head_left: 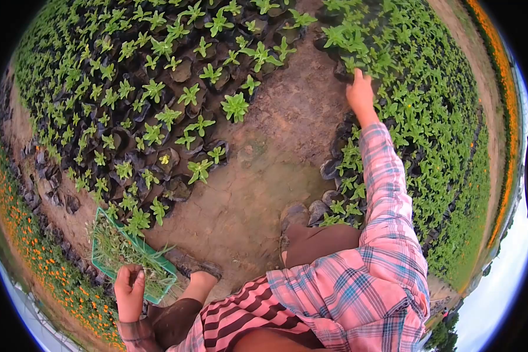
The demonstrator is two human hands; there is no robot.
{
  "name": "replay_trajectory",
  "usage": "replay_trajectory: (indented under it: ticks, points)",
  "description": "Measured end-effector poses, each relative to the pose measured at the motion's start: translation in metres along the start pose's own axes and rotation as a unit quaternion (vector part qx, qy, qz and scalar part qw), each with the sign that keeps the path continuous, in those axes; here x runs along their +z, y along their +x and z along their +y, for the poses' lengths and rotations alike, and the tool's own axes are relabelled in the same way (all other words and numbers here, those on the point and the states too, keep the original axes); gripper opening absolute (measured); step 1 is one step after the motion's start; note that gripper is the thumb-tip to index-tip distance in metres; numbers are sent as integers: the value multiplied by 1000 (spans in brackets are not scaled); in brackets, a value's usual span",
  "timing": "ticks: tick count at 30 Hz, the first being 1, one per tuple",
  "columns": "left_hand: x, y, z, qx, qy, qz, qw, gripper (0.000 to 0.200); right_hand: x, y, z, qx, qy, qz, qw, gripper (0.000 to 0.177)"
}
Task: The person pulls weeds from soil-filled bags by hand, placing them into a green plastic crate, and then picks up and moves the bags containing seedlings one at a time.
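My right hand (361, 92) reaches forward to the near edge of the dense plants (416, 117) on the right. Its fingers are drawn together among the leaves at a dark pot bag, and whatever they grip is too small to make out. My left hand (130, 287) is low on the left, over the side of a green plastic crate (173, 271). Thumb and fingertips are pressed together, with nothing clear between them. Pulled grass and weeds (123, 243) lie inside the crate.
Young plants in black bags (152, 91) fill the left side. Bare damp soil (264, 170) runs between the two plant blocks. My feet and bent knees are near the bottom. Orange flowers (41, 249) grow at the far left, and another orange row (513, 117) curves along the right.
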State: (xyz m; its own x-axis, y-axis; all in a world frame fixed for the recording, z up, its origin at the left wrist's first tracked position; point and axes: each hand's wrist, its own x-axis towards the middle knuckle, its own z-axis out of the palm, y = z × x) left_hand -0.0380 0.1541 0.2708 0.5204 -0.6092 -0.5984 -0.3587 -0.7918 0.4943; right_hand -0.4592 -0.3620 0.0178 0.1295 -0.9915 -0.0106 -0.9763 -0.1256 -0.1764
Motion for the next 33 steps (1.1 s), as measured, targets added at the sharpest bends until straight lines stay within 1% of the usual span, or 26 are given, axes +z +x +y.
replay_trajectory:
  ticks: [1,2,3,6,8,9,10,12,13,14,15,16,17,19,20,22,23,24,25,26,27,28,29,31,32,33]
  points:
    - [-1,0,5,-5,3,2,1000,10,6,5,7,-21,-9,-16,1000,39]
    - [-1,1,13,1,26,-3,1000,10,14,8,12,-51,-12,1,999,29]
    - [-1,1,18,8,47,-6,999,11,15,8,12,-70,-8,22,997,23]
    - [0,4,22,3,35,-5,999,12,10,-2,4,-96,12,20,995,18]
    - [0,3,26,-3,39,-16,999,12,-10,-30,-30,-76,232,-62,968,19]
    - [1,4,30,6,46,-15,999,12,-20,-47,-49,-104,295,-88,946,25]
    - [2,5,33,17,53,-12,998,12,-19,-59,-59,-190,286,-108,933,24]
    - [2,7,36,12,46,-13,999,12,-22,-82,-91,-335,256,-100,902,28]
    - [2,7,37,9,39,-13,999,12,-18,-92,-105,-386,267,-118,875,32]
    - [2,6,42,11,41,-13,999,12,-12,-105,-118,-398,232,-178,870,24]
    - [3,7,46,20,51,-10,998,13,-13,-111,-138,-419,63,-239,874,13]
    - [4,10,49,31,59,-9,998,13,7,-117,-141,-476,112,-202,849,8]
    - [5,11,47,43,58,-13,997,13,18,-122,-144,-498,155,-175,835,7]
    - [2,11,37,45,74,-23,996,13,22,-127,-144,-489,158,-191,836,9]
    - [3,9,29,19,54,-19,998,12,17,-120,-138,-486,156,-184,840,9]
    - [0,6,24,12,54,-24,998,12,-11,-107,-123,-388,293,-156,860,18]
    - [1,7,22,3,49,-29,998,11,-5,-89,-110,-355,309,-72,880,21]
    - [2,7,22,48,86,-25,995,10,-5,-70,-99,-279,306,1,910,18]
    - [5,7,22,52,83,-27,995,10,2,-46,-86,-231,274,86,930,23]
    - [7,6,21,20,36,-23,999,10,1,-22,-77,-146,218,80,962,35]
    - [8,4,20,-14,-8,-18,1000,10,0,1,-70,-116,168,105,973,46]
    - [9,4,14,-3,2,-13,1000,9,2,22,-66,-95,146,120,977,49]
    - [9,4,15,-4,5,-9,1000,9,13,43,-58,-82,121,105,984,43]
    - [6,5,21,-2,56,-32,998,9,38,77,-45,-98,81,73,989,34]
    - [6,5,17,-2,55,-28,998,10,43,83,-45,-96,86,73,989,34]
    - [7,6,15,-3,58,-27,998,10,44,86,-47,-93,77,82,989,29]
